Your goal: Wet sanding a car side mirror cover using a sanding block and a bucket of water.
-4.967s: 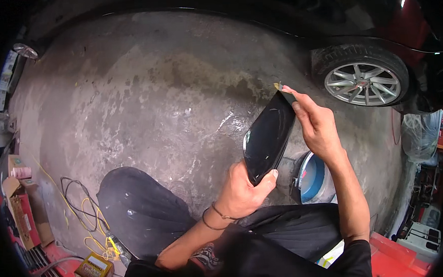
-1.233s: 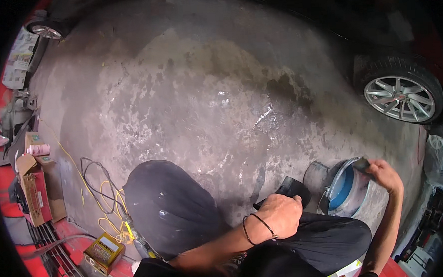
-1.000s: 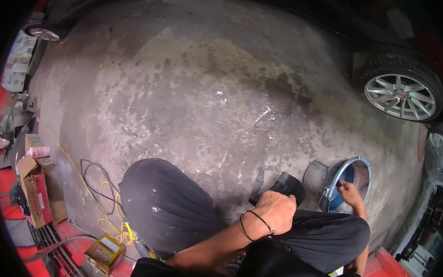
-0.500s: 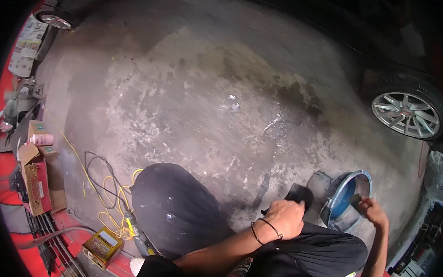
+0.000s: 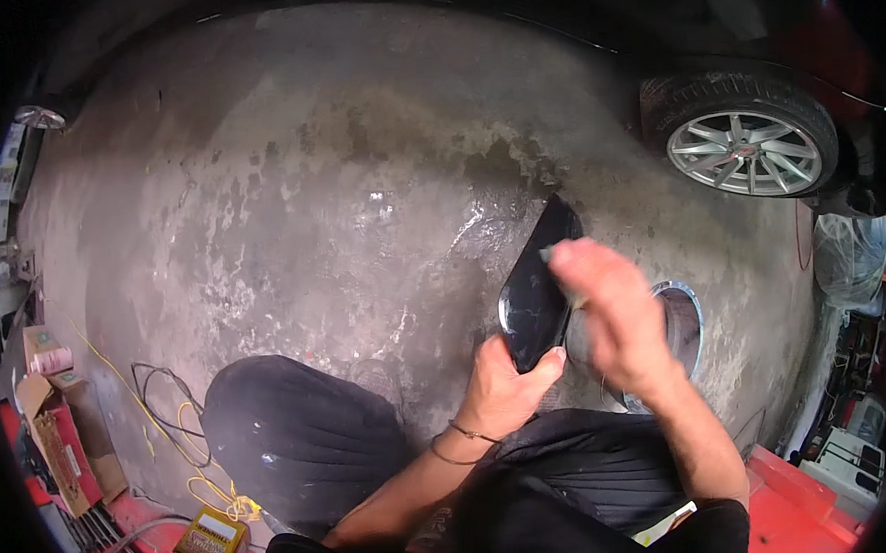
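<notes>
My left hand grips the lower end of a glossy black panel piece, long and tapering to a point at its far end. It is held tilted above the floor between my knees. My right hand, smeared by motion, is over the panel's right edge. A small greyish-green piece shows at its fingertips, too blurred to name. Just behind that hand stands a bucket with a blue-grey rim, partly covered by the hand and forearm; its contents are hidden.
A car wheel with silver spokes stands at the far right. On the left lie a yellow cord, an opened cardboard box and a yellow tin. Clear plastic sheeting hangs at the right edge. Wet patches mark the concrete floor.
My left hand has raised the black piece and turned it into fuller view. My right hand has left the bucket and come across to the piece. The head view has shifted right.
</notes>
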`<move>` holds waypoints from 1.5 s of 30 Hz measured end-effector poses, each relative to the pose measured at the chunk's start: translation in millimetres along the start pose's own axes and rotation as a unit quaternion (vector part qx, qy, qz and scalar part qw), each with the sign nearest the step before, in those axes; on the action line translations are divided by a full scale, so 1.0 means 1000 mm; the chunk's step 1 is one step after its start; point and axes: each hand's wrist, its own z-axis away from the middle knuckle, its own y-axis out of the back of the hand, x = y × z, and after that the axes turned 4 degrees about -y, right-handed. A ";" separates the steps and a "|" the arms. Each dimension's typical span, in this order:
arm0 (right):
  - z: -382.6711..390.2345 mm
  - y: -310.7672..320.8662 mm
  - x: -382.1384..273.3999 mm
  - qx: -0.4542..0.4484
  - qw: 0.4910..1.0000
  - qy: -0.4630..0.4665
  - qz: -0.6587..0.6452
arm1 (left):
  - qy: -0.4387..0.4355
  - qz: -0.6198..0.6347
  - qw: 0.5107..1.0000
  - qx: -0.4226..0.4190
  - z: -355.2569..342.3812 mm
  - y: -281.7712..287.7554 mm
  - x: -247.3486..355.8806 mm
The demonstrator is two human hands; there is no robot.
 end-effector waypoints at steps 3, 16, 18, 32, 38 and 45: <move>0.000 0.000 -0.024 -0.080 0.996 0.034 0.002 | -0.130 0.045 0.990 0.030 -0.001 -0.003 0.001; -0.028 0.014 0.021 -0.011 0.995 -0.034 0.094 | -0.077 0.013 0.995 -0.057 0.006 0.013 0.021; -0.017 0.000 0.003 -0.007 0.997 -0.062 0.036 | -0.109 0.010 0.993 -0.040 0.001 0.009 0.020; -0.012 0.015 -0.009 -0.058 0.998 0.032 -0.012 | -0.110 0.197 0.974 -0.033 0.004 0.017 0.024; 0.008 -0.003 -0.045 -0.063 0.995 0.071 -0.026 | -0.083 0.276 0.958 -0.008 -0.002 0.027 0.013; -0.005 0.013 -0.023 -0.002 0.998 0.018 0.066 | -0.127 0.340 0.932 0.018 -0.004 0.012 0.041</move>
